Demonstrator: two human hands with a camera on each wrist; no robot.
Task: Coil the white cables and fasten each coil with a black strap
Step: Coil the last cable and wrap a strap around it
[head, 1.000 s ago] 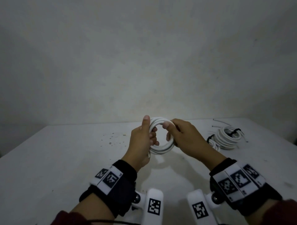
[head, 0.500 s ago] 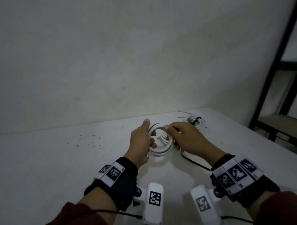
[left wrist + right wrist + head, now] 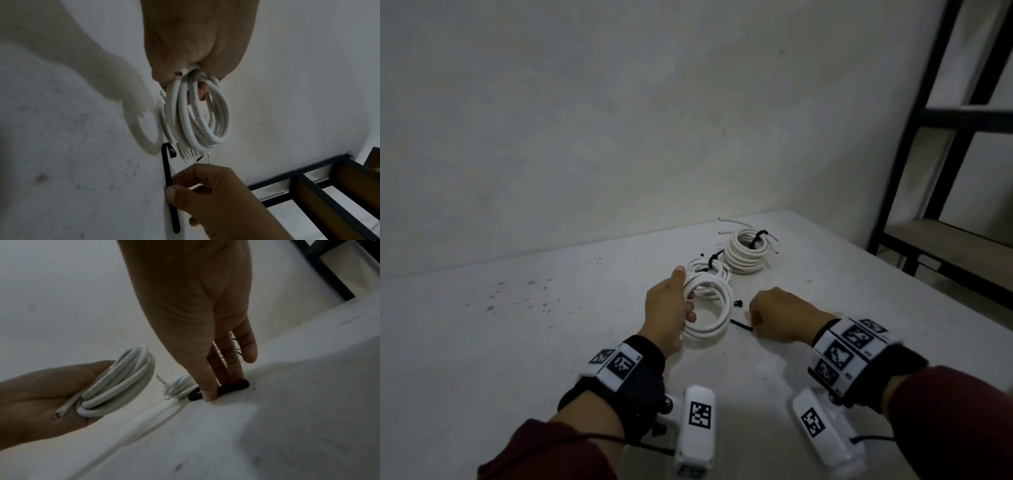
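My left hand [image 3: 684, 295] grips a loose white cable coil [image 3: 714, 310] just above the table, thumb over its rim, fingers through the middle. The left wrist view shows the coil [image 3: 198, 116] hanging from that hand, a cut end poking out. My right hand [image 3: 752, 322] is down on the table right of the coil, pinching a black strap [image 3: 740, 324] that lies flat. Thumb and fingers close on the strap [image 3: 167, 170] in the left wrist view. The right wrist view has the strap [image 3: 233, 386] under my fingertips [image 3: 209, 394].
Two white coils bound with black straps lie further back on the table [image 3: 517, 342]: a thick one [image 3: 746, 253] and a smaller one [image 3: 705, 267]. A black metal shelf rack [image 3: 928, 164] stands beyond the table's right edge. A plain wall is behind.
My right hand let go of the coil and dropped to the table onto the black strap. The left hand keeps the coil. My head turned right, bringing the rack into view.
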